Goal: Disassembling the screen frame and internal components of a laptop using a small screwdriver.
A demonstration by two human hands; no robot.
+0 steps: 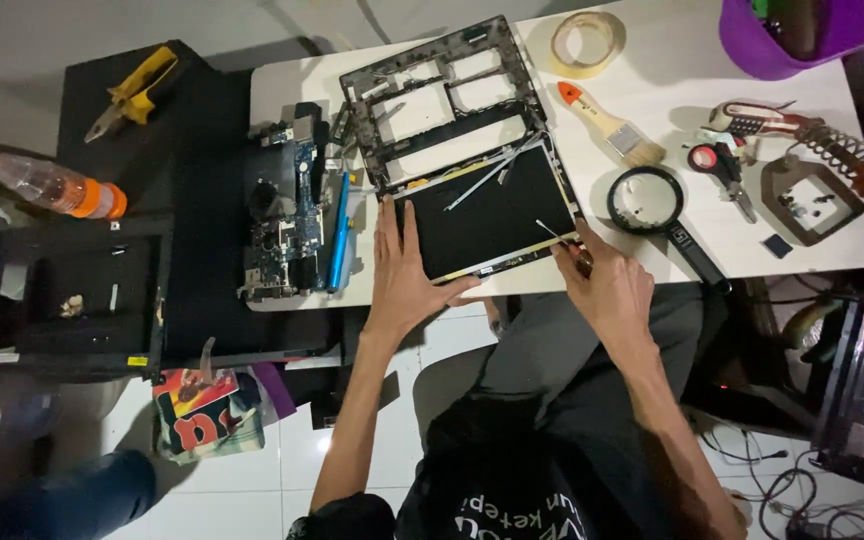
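**Thin screen panel, pinned flat and worked at one corner**

Head view: the screen panel [487, 215] lies flat on the white worktop [702, 90], near its front edge, directly below the stripped laptop frame [447, 95]. It is a dark, glossy rectangle with a pale metal rim and a thin ribbon strip crossing its upper part. It looks light, stiff and brittle, likely to crack if bent or pressed in the middle, and slick on its face; the rim and corners seem the safest places to hold it.

The left hand [402, 275] rests open, fingers spread flat on the panel's lower left corner, pressing it down. The right hand [607, 285] is closed around a small screwdriver [564, 243], whose tip sits at the panel's lower right edge.

Left of the panel lies a blue circuit board [282, 215]; to the right are a magnifying glass [652, 205] and a paintbrush [612, 125].
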